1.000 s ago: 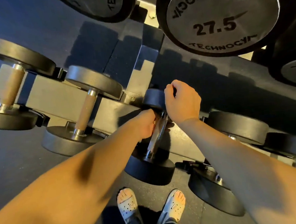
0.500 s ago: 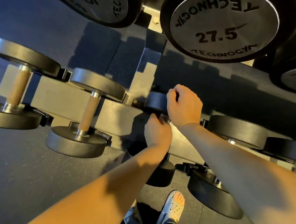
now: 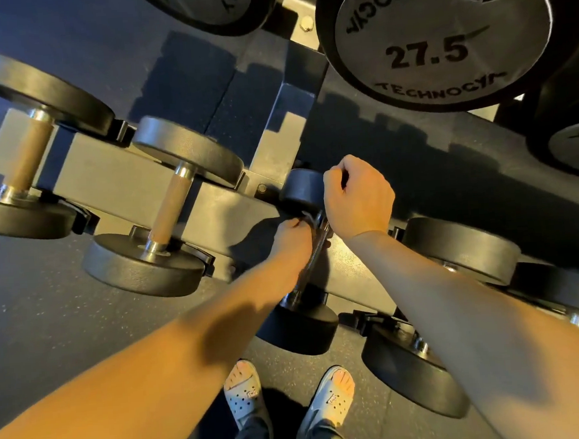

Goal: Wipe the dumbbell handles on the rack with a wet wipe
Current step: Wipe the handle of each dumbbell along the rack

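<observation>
Fingers (image 3: 292,223) of the left hand (image 3: 291,246) are curling around a pale wet wipe (image 3: 309,218), pressing it against the far end of the chrome handle (image 3: 310,267) of a small dumbbell (image 3: 299,331). Only a crumpled edge of the wipe is showing above the knuckles. The right hand (image 3: 358,197) is gripping the same dumbbell from the other side, its fingers (image 3: 334,178) bending over the rim of the far head (image 3: 300,189) and its wrist crossing above the handle.

The small dumbbell is sitting on the lower tier of the rack (image 3: 107,177), its handle running from the far head down toward the near head (image 3: 296,316) — the bare stretch of chrome is catching the light just below the left hand. Two wooden-handled dumbbells (image 3: 169,210) are lying to the left on the same tier, well apart from both hands. A 27.5 Technogym dumbbell (image 3: 439,34) is hanging over the scene from the tier above. More black dumbbell heads are lining up to the right, partly hidden behind the right forearm. Pale sandals (image 3: 245,393) are standing on the dark speckled floor (image 3: 48,322) — just in front of the near head.
</observation>
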